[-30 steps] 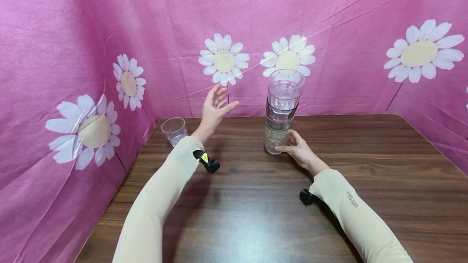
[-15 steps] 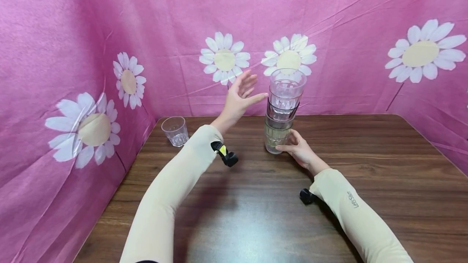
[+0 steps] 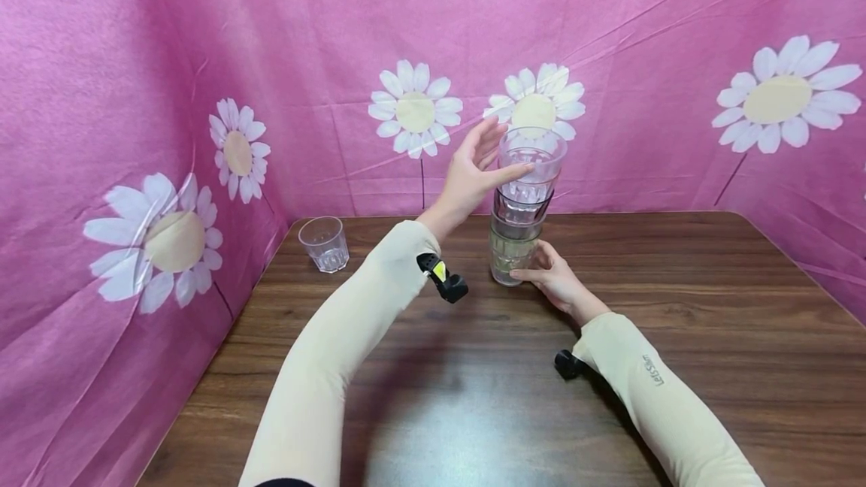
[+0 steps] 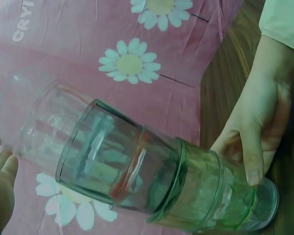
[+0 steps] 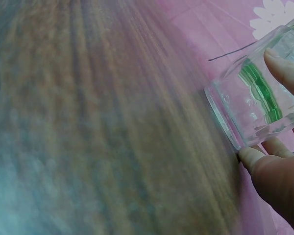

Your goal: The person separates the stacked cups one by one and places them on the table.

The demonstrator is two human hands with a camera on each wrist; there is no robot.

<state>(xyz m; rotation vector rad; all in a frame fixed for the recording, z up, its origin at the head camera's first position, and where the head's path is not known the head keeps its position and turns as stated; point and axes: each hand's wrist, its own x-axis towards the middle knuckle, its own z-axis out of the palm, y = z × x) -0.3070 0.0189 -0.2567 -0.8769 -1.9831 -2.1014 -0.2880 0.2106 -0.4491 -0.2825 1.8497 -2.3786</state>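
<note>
A tall stack of nested tumblers (image 3: pixel 519 209) stands upright near the back of the table, clear at the top, smoky in the middle and greenish lower down. My right hand (image 3: pixel 556 280) grips the bottom tumbler (image 5: pixel 230 103) from the right, thumb in front and fingers behind. My left hand (image 3: pixel 470 175) is raised beside the top tumbler (image 3: pixel 532 152), its fingers extended and spread from the thumb. In the head view that thumb overlaps the top tumbler's side. Fingertips (image 4: pixel 10 166) of the left hand show close to the clear rim in the left wrist view.
A single clear tumbler (image 3: pixel 325 246) stands at the table's back left corner. The wooden table (image 3: pixel 649 269) reaches back to a pink cloth (image 3: pixel 304 58) printed with white daisies, which also hangs along the left side.
My left hand has moved right and slightly up, away from the single tumbler to the top of the stack. The right hand has kept its hold on the bottom tumbler.
</note>
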